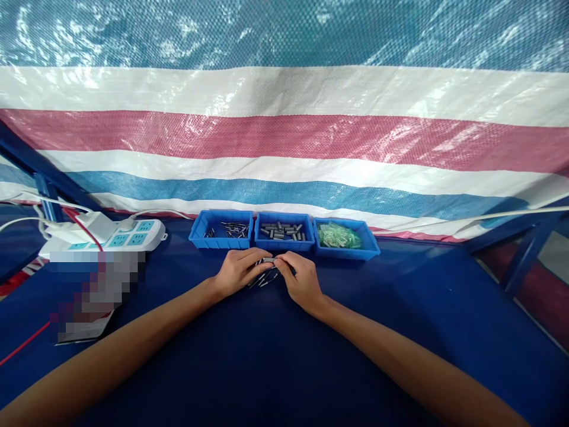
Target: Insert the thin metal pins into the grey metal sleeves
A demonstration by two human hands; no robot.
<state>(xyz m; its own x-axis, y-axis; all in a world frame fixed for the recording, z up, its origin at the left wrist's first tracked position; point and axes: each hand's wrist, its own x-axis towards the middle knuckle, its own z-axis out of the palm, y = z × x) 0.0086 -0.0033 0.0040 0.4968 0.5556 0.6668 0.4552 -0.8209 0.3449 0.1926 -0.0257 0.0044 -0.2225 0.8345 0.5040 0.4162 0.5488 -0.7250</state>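
Observation:
My left hand (237, 270) and my right hand (302, 279) meet over the dark blue table, fingers pinched together on a small grey metal sleeve (268, 260) held between them. Under my left hand lie several thin metal pins (265, 279), loose on the cloth. Just beyond stand three blue trays: the left tray (198, 231) holds thin pins, the middle tray (258, 228) holds grey metal sleeves, the right tray (371, 244) holds pale green translucent pieces.
A white power strip (113, 236) with plugged cables lies at the left, beside a blurred flat object (89, 296). A striped woven tarp (284, 130) hangs behind the trays. Blue metal frame bars (528, 249) stand at the right.

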